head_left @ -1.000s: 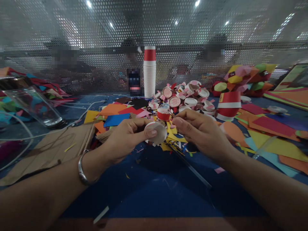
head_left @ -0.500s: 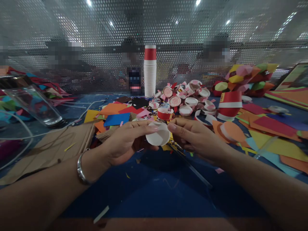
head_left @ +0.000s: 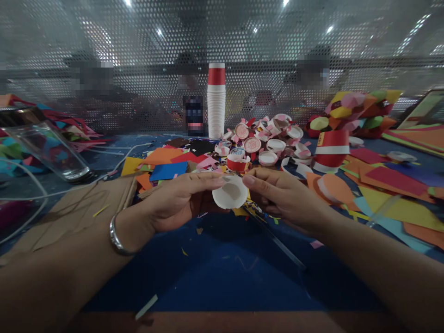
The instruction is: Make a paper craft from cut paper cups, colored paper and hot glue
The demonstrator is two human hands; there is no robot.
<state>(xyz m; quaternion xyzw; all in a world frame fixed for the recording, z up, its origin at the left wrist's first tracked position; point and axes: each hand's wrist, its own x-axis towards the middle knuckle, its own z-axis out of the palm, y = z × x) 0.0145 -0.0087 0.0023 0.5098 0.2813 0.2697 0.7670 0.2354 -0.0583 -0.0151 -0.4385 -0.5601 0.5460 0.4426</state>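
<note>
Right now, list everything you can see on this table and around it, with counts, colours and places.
Cup piece: one, white, between the hands
Cup stack: one, white and red, back centre
Cut cup pieces: many, mostly white and pink, behind the right hand
Red cup: one, white band, right
Paper shapes: several, multicoloured, back right
Paper sheets: many, mixed colours, both sides
Bottle: one, clear, left
Cardboard: one, brown, left
Stick: one, clear, front right
Table: one, blue, underneath
Mesh: one, grey, behind
Bracelet: one, silver, left wrist
Left hand: one, bare, holding the cup piece
Right hand: one, bare, at its right edge
</note>
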